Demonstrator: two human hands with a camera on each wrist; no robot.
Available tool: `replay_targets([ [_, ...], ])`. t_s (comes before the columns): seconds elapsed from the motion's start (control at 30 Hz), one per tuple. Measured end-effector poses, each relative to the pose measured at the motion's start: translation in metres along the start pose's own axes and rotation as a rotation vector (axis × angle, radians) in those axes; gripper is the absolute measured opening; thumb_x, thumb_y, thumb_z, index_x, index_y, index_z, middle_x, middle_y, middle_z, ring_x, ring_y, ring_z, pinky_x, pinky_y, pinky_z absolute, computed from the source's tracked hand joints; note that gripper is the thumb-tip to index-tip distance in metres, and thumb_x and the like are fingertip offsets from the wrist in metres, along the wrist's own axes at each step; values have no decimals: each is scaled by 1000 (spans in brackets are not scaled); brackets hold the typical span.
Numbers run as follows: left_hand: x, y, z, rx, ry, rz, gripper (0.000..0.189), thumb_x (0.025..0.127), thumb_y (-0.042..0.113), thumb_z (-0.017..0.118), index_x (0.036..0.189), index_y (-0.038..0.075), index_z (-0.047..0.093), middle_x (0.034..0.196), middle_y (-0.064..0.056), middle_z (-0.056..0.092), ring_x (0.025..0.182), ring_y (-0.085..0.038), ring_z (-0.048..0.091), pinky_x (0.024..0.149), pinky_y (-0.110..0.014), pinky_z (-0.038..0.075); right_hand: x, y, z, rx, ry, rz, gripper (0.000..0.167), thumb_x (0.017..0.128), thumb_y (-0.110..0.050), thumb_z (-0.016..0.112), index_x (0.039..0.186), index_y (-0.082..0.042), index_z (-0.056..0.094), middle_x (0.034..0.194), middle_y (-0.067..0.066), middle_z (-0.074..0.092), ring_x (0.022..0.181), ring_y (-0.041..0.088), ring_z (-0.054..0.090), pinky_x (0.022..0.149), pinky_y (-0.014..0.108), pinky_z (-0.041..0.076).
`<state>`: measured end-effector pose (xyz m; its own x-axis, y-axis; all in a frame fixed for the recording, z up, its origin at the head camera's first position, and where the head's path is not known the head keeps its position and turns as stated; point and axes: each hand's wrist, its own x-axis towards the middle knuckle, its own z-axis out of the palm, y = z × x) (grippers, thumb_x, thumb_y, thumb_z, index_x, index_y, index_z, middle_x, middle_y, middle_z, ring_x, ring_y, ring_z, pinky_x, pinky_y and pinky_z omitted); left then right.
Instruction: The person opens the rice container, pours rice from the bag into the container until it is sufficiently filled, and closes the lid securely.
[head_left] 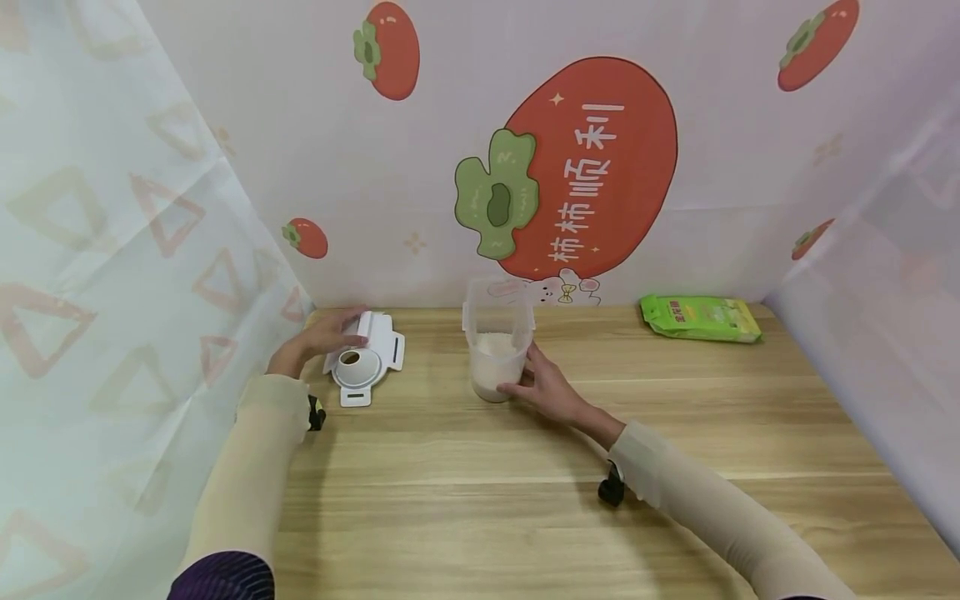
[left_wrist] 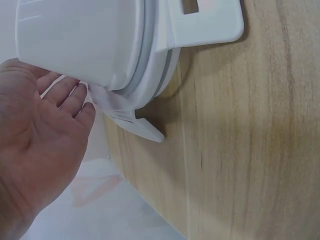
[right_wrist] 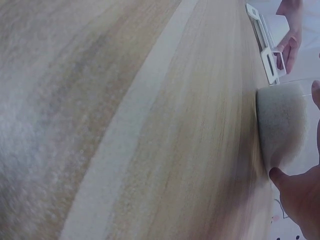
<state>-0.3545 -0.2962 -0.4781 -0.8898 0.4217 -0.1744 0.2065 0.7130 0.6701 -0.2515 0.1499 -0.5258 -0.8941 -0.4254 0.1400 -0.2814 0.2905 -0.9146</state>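
Note:
A clear plastic container point(head_left: 501, 350), part filled with fine white grains, stands upright on the wooden table. My right hand point(head_left: 551, 387) holds its lower right side, the thumb in front and the fingers round the side and back. In the right wrist view the thumb presses near the base of the container point(right_wrist: 282, 122). At the left lies a white plastic lid point(head_left: 356, 367) with slotted side tabs and a raised round spout point(left_wrist: 80, 40). My left hand point(head_left: 322, 335) touches the lid's far left part, its fingers loosely extended. The spout hides some fingertips in the left wrist view.
A green and yellow packet point(head_left: 701, 319) lies at the back right of the table point(head_left: 465, 517). Printed cloth walls point(head_left: 420, 192) bound the table at the back and on both sides.

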Motion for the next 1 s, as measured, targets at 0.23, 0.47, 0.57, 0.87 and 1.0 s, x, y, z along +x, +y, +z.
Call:
replay_targets([
  [0.23,-2,5,-2,29,89,13,76,103,23,66,161,-10,30,168,-33,26,156,-52,19,127,-65,19,-1,1,1,-27,7,0,97,93,-26,84,167,-29,21,168,0,35,154,27,38,117,57,43],
  [0.47,3,17,-4,100,103,10,78,107,35,61,166,-2,25,172,-27,23,159,-47,18,129,-61,17,-1,2,0,-38,7,19,97,93,-29,84,166,-32,20,168,-2,34,154,26,38,117,56,42],
  [0.57,5,24,-4,124,97,12,80,107,40,60,168,3,23,173,-23,22,160,-45,19,129,-61,18,-2,-4,-2,-43,-1,23,97,94,-27,84,167,-28,20,169,0,34,154,28,37,118,56,42],
  [0.87,5,50,0,110,94,81,85,106,46,63,169,7,21,176,-17,19,162,-40,18,129,-60,19,-3,1,-3,-28,-34,24,102,97,-20,80,171,-25,10,176,6,21,159,34,29,118,60,41],
  [1.0,5,64,3,107,94,128,86,105,43,65,169,5,21,176,-18,18,162,-39,18,130,-57,19,-4,0,-5,-32,-35,19,98,97,-23,80,170,-28,15,174,4,25,157,32,32,117,58,43],
])
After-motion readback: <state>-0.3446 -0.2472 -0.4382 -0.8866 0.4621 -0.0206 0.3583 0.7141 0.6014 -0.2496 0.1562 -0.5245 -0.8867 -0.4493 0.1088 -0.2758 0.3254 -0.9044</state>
